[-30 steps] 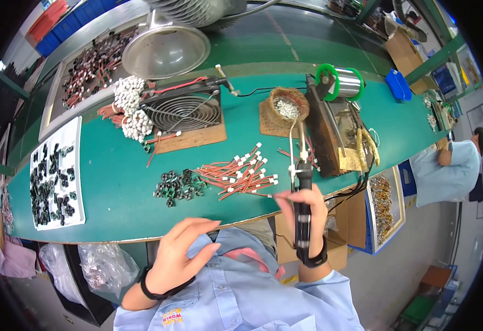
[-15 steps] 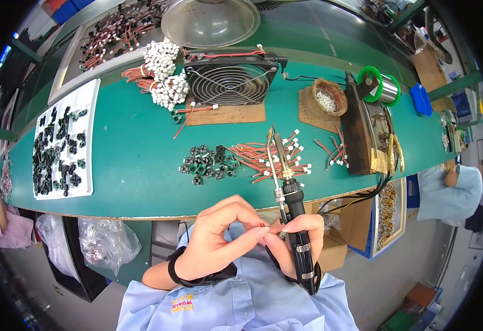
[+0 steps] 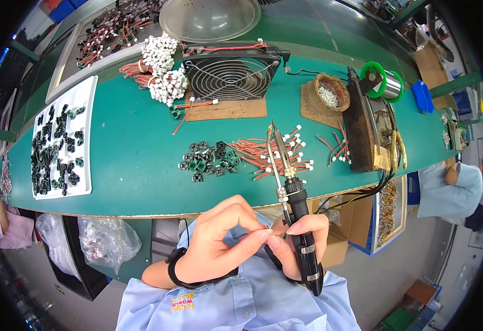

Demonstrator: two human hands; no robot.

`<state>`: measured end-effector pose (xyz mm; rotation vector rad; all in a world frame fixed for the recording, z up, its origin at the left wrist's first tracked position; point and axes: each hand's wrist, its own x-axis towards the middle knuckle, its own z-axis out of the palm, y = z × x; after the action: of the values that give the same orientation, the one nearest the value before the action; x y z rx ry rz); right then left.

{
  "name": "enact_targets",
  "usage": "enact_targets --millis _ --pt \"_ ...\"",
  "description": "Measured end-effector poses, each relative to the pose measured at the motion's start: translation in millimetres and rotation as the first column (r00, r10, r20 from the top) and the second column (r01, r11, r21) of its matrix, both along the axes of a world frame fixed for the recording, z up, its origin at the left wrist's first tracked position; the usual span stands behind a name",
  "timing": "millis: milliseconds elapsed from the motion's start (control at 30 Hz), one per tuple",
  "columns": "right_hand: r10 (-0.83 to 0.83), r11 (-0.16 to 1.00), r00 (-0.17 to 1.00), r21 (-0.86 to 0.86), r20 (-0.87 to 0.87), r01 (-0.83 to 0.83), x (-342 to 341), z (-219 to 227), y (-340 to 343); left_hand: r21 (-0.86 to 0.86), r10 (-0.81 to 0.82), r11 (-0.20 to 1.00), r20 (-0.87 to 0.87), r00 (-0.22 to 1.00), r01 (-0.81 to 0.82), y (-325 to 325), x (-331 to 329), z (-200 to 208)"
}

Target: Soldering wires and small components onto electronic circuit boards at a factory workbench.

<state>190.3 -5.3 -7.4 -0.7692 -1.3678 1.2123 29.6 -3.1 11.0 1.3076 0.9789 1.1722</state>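
Close to my body, my left hand is closed in a pinch, thumb against fingertips. A tiny red bit shows between them, perhaps the end of a wire, but most of it is hidden. My right hand grips a black soldering iron with a metal feed tube alongside, its tip pointing away over the bench. The right thumb and fingertips meet those of the left hand. Beyond them lie a pile of red wires with white connectors and a cluster of small black-and-green parts.
A black fan stands at the back of the green bench, beside bundled white connectors. At the right are a bowl, a solder spool and a soldering station. A white tray of black parts lies left. Other people sit at both sides.
The soldering iron has shifted slightly to the right, together with my right hand. Both hands keep their pinch near each other, and the bench items stay in place.
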Motion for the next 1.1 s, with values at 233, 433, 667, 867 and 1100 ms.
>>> enact_targets --millis 233,433,667,867,1100 --pt "0.042 0.999 0.996 -0.016 0.081 -0.041 3 3 1 -0.025 -0.016 1.000 0.025 1.000 0.017 1 2 0" --pt "0.013 1.000 0.997 0.005 0.081 -0.013 6 0 2 -0.018 -0.023 1.000 0.015 1.000 0.023 3 3 0" --pt "-0.081 0.996 0.989 0.045 0.125 0.076 10 -10 1 0.014 0.023 1.000 -0.020 1.000 -0.023 4 2 -3" --pt "-0.101 0.994 0.964 0.068 0.248 0.086 22 -15 -1 0.033 -0.031 0.999 -0.179 0.983 0.037 3 -3 -6" --pt "-0.075 0.994 0.958 0.093 0.277 0.051 25 -14 2 0.008 -0.027 1.000 -0.216 0.976 0.029 2 -6 -7"
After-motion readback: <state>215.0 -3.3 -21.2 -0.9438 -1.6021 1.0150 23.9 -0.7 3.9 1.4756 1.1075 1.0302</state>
